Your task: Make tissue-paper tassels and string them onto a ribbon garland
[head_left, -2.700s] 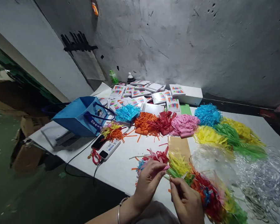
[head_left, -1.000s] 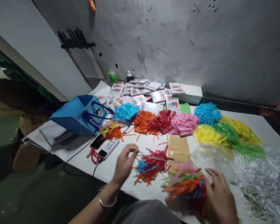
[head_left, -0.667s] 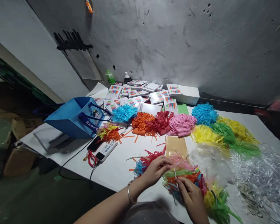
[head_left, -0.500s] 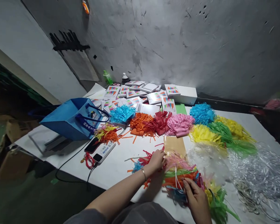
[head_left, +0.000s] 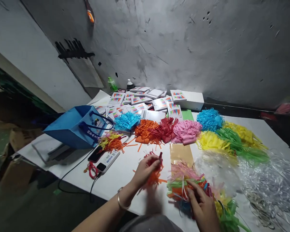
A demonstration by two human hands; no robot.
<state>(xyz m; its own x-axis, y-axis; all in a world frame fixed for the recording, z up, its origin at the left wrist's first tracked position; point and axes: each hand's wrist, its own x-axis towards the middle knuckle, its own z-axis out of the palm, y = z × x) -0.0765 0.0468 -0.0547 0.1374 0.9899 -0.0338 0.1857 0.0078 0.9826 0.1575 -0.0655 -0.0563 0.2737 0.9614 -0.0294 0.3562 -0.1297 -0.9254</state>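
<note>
My left hand (head_left: 145,169) is closed around a small bunch of red and orange paper fringe tassels (head_left: 156,170), lifted just above the white table (head_left: 125,164). My right hand (head_left: 200,206) rests on a multicoloured bundle of fringe tassels (head_left: 183,183) at the near edge, its fingers pinching a white ribbon (head_left: 183,188) that loops over the bundle. A metal bangle sits on my left wrist.
Piles of blue, orange, red, pink, yellow and green fringe (head_left: 183,130) lie across the middle. Printed card packs (head_left: 145,101) and a white box (head_left: 193,100) stand at the back. A blue bag (head_left: 74,125), phone and power bank (head_left: 106,158) lie left; clear plastic bags (head_left: 256,180) right.
My left hand has gathered the red and orange tassels off the table and lifted them toward me. My right hand has stayed on the bundle with the ribbon.
</note>
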